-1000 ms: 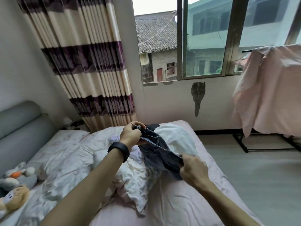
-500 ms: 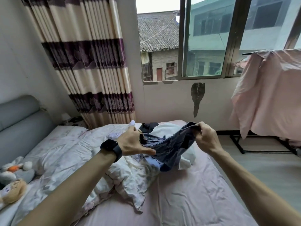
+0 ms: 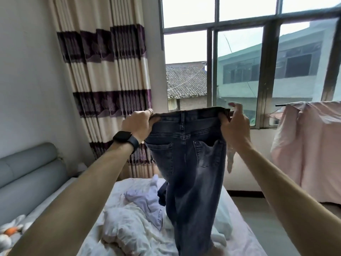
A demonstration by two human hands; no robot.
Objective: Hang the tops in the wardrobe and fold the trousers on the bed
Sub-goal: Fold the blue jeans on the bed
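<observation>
Jeans of dark washed denim hang in the air above the bed, held up by the waistband. The back pockets face the camera and the legs drop in front of the crumpled laundry on the mattress. The left hand grips the waistband's left end with its fingers curled round the fabric. It wears a ring and, at the wrist, a black smartwatch. The right hand pinches the other end between thumb and fingers, with one finger raised. On the bed beneath the jeans lie a white garment and a lavender top, bunched together. A grey padded headboard stands at the bed's left end, with a plush toy near it. Beyond the bed's far side are a striped curtain and a window. To the right of the bed hangs a pink cloth.
</observation>
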